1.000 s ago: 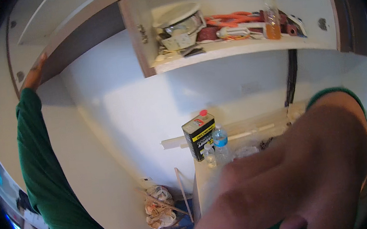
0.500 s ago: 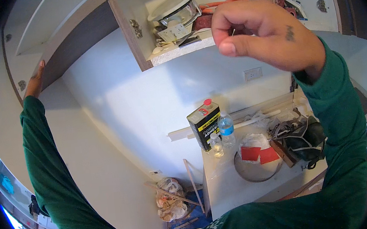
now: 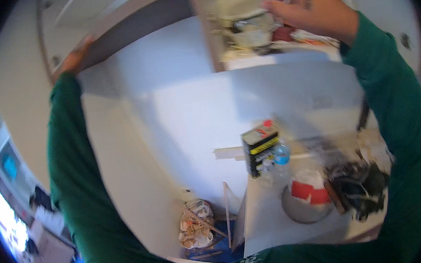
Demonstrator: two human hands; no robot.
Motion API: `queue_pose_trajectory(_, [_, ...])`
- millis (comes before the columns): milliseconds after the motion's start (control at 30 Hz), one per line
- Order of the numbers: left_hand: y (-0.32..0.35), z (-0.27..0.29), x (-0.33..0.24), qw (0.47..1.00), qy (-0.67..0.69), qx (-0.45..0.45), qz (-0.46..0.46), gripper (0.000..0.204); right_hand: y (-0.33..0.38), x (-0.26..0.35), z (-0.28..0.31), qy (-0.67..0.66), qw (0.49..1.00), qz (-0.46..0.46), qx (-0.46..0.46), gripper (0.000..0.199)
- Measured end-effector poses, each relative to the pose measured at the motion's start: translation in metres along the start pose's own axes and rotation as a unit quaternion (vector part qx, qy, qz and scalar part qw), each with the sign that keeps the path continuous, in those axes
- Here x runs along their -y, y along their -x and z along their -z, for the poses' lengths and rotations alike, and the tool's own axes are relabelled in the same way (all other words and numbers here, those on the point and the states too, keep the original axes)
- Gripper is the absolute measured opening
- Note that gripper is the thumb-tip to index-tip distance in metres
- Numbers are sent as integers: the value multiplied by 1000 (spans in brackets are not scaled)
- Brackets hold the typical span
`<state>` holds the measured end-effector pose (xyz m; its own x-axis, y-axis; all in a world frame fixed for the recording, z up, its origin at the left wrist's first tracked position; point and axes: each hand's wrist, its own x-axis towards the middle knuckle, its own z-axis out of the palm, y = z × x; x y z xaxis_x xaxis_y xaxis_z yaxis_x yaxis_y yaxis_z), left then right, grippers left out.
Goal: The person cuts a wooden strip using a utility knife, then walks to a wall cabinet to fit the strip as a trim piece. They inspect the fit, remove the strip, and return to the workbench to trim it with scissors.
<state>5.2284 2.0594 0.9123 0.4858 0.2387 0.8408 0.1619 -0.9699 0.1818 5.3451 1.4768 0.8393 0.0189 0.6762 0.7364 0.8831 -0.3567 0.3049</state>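
My left hand [image 3: 77, 55] is raised at the far left, its fingers stretched out against the lower edge of the overhead cabinet [image 3: 130, 13]. High on the right, my right hand [image 3: 305, 8] is closed with thumb and fingers curled together, in front of an open cabinet compartment. Motion blur hides what it pinches. Behind and below it, the compartment's shelf [image 3: 244, 54] holds a jumble, with a pale round fixture [image 3: 240, 7], light-coloured plates [image 3: 257, 32] and a dark red object [image 3: 283, 34].
On the counter [image 3: 263, 222] below stand an adhesive can [image 3: 259, 149] with a red cap and a water bottle [image 3: 281, 154]. Red sheets [image 3: 308, 193] lie over a round tray [image 3: 303, 213], beside a dark respirator mask [image 3: 368, 193]. Crumpled bags [image 3: 196, 225] and wood strips sit on the floor.
The view has turned left, so the cabinet and counter sit farther right. My right hand is higher in view, still pinched; my left hand remains at the cabinet edge.
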Motion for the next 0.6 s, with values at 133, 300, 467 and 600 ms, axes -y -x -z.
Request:
queue_pose_trajectory(133, [5,-28,-32,988,-73,-32,131,119,-20,-7,-2,66,991,63,-93,26])
queue_pose_trajectory(300, [17,-47,-52,983,-18,-93,155,128,-58,-8,-11,120,978,139,-101,45])
queue_pose_trajectory(467, [27,-25,-29,959,-17,-181,220,109,-109,12,-45,201,958,150,-140,52])
queue_pose_trajectory(600, [32,-36,-28,952,18,-215,218,85,-120,-2,-47,174,972,120,-100,45])
